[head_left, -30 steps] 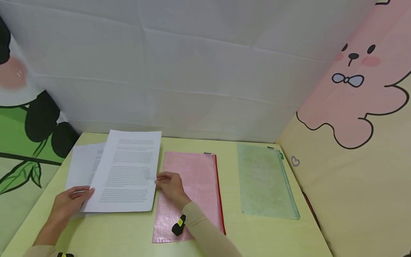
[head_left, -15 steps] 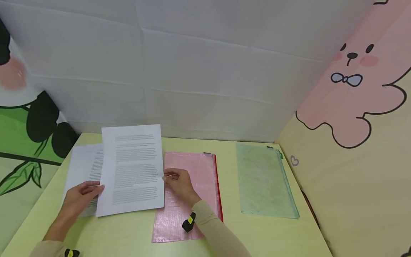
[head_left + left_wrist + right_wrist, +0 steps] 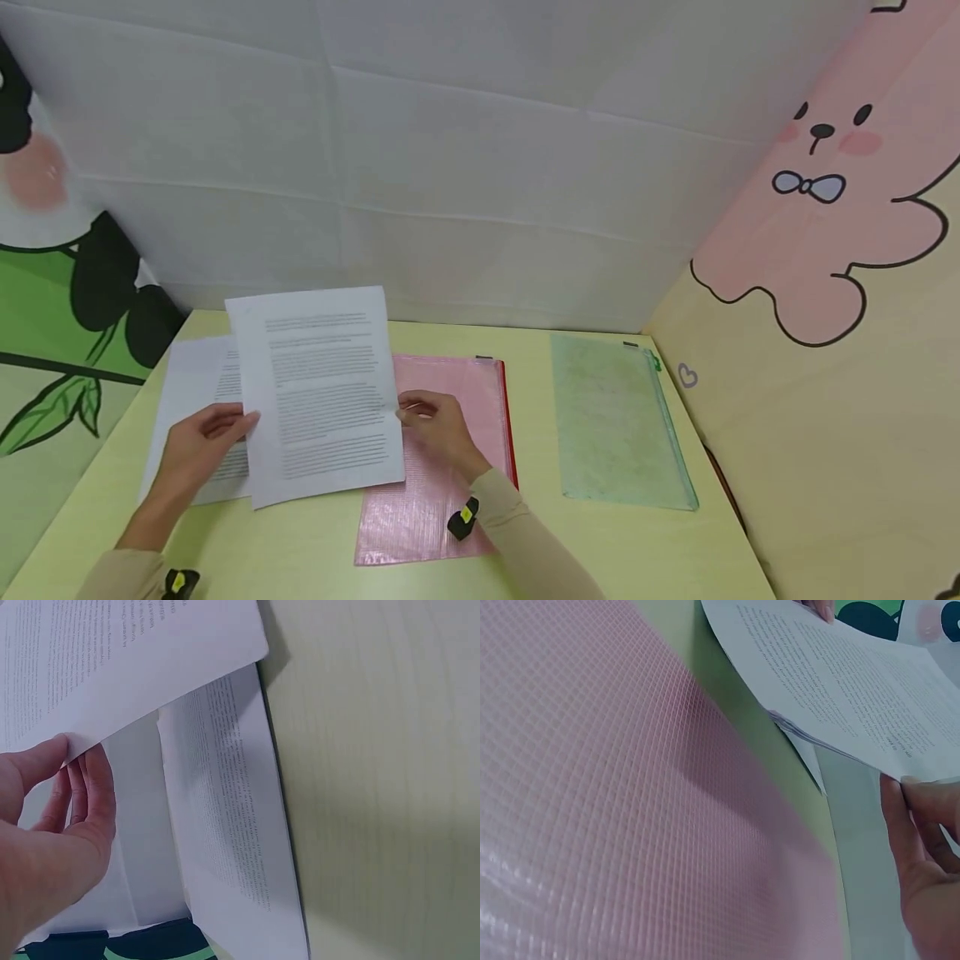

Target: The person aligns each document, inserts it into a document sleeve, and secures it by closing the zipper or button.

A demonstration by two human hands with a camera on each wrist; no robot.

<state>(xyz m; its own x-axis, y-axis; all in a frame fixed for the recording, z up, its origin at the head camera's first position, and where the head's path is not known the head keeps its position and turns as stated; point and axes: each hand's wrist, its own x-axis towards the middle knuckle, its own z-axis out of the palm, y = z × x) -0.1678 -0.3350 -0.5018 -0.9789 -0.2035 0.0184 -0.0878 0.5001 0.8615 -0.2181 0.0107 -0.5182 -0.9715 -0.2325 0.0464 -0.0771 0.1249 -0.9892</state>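
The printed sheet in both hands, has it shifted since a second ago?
Yes. The printed sheet has moved right, now overlapping the left edge of the pink pouch, which has stayed put.

White printed paper sheet (image 3: 318, 392) with grey text lines; pink mesh-gridded zip pouch (image 3: 450, 467) edged red; pale green translucent zip pouch (image 3: 615, 417); light yellow-green surface (image 3: 300, 542).
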